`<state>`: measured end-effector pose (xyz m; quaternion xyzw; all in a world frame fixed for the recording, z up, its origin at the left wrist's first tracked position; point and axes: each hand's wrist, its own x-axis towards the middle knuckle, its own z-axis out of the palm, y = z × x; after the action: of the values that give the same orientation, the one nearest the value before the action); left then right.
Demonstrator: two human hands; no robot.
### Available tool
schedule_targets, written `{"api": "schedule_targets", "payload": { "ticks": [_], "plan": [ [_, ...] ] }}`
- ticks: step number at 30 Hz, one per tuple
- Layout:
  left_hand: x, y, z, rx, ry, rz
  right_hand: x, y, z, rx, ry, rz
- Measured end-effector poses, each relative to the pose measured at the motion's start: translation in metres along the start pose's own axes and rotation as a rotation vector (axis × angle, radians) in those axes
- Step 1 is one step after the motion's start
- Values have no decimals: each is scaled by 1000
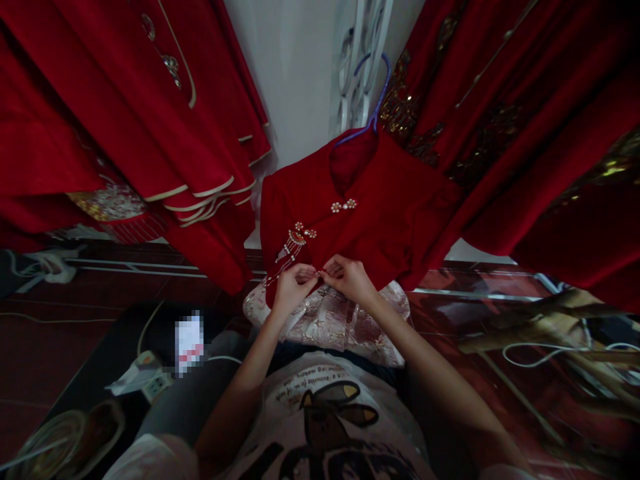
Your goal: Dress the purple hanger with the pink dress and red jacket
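Observation:
A red jacket (380, 180) with a stand-up collar hangs in front of me on a blue hanger (374, 113). Flower-shaped beaded ornaments (344, 206) sit on its chest, and a tasselled brooch (296, 239) hangs at the left side. Both of my hands meet at the jacket's front edge, low on the garment. My left hand (295, 287) pinches there with thumb and forefinger. Close against it, my right hand (349, 277) pinches as well. What lies between the fingertips is too small to make out. Beneath them, pale patterned fabric (325, 320) covers my lap.
More red garments (200, 147) with light piping hang on the left, and gold-embroidered red ones (525, 147) on the right. A white metal grille (367, 60) holds the hanger. At lower left, a power strip (153, 377) lies on a dark surface. Cables and brownish material (555, 327) lie right.

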<state>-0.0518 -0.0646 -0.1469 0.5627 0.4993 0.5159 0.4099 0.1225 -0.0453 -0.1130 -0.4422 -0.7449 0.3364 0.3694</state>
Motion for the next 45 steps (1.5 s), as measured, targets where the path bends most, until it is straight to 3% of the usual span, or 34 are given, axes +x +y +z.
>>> {"api": "schedule_targets", "payload": {
  "ticks": [14,20,24,27,30,32,37,45],
  "plan": [
    [7,-5,0,-21,28,-42,-6,2,11,-85,104,-41],
    [8,-5,-6,-9,-57,-8,-3,2,12,-122,121,-45],
    [10,-3,-12,79,-42,31,0,-2,-6,-114,68,-13],
    [9,0,-17,154,10,67,0,-8,-29,-111,122,1],
    [6,3,-18,204,-28,115,-1,-13,-46,-124,164,5],
    [4,4,-16,259,-64,162,-2,-13,-49,-130,121,12],
    [0,6,-6,366,-65,214,-4,-1,-32,-119,-92,65],
    [5,5,-2,348,-49,232,0,12,-12,9,-65,80]
  ]
}}
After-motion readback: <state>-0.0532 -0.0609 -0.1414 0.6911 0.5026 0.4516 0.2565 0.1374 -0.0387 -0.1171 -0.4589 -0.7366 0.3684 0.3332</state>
